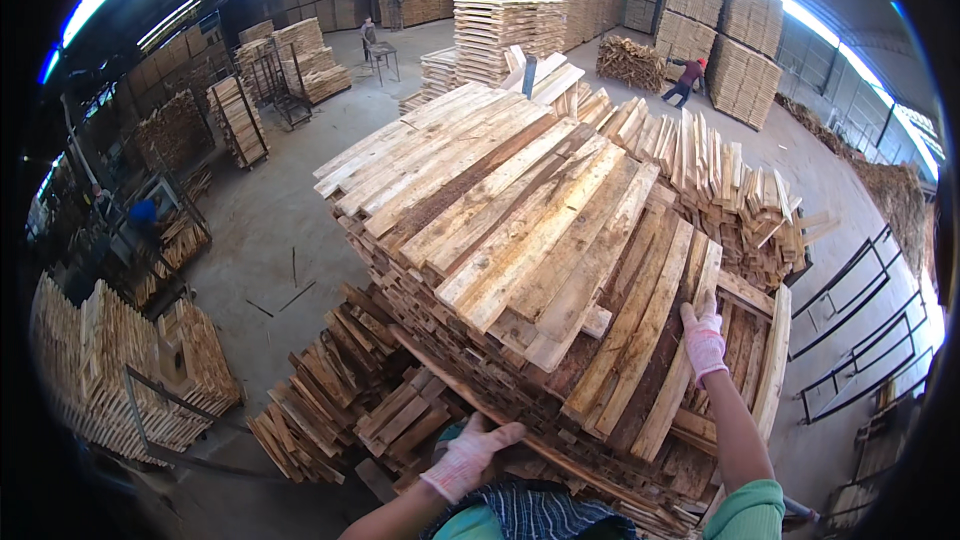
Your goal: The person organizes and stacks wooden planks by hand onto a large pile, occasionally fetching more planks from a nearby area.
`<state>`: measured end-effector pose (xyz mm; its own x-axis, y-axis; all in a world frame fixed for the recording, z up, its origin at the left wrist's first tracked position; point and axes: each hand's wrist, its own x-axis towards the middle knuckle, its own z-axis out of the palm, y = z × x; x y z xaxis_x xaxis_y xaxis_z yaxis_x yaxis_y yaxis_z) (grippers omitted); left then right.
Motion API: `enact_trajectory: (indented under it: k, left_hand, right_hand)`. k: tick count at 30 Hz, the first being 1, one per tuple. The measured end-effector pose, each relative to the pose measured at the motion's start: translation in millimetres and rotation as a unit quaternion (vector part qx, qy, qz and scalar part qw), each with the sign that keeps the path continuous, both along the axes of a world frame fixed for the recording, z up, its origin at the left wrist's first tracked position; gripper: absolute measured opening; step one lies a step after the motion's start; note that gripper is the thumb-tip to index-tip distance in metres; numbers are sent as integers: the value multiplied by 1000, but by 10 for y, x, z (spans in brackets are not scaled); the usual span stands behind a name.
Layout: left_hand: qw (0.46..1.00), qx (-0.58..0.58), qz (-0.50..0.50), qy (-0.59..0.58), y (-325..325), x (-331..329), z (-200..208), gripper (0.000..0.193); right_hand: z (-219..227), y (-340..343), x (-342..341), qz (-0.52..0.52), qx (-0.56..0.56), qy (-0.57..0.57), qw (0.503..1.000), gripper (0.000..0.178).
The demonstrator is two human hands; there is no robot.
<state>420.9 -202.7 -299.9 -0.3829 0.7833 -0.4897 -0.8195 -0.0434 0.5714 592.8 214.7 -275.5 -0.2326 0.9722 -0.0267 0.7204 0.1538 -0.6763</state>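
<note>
A pale glove covers my left hand (468, 460). It is at the lower near side of the board stack, beside a long reddish wooden strip (455, 387), its thumb spread toward the strip. The other fingers are partly hidden, and nothing shows in its grasp. My right hand (704, 342), in a pinkish-white glove, is closed on the edge of a wooden board (672, 395) in the top layer. Its thumb lies on top, and the other fingers reach over the edge. Rough boards, some with dark bark, cover the large stack (540, 230); lower boards show through a gap at the right.
Loose boards (330, 390) lie left of the stack; more lean behind it on the right (720, 180). Black metal frames (850, 330) stand at right. Tall stacks (510, 25) fill the back. A person in red (688, 75) bends there; another person (369, 32) is farther left.
</note>
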Motion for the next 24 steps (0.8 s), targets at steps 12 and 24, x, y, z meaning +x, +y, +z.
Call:
enact_trajectory:
  k: [12,24]
  left_hand:
    - [968,-52,145,199,-575,-1448,1175,64]
    - [980,-19,115,160,118,-2067,1268,77]
  right_hand:
    - [1257,-601,-1328,246,158,113,950,59]
    - [1358,-857,-2229,115,164,-101,974,76]
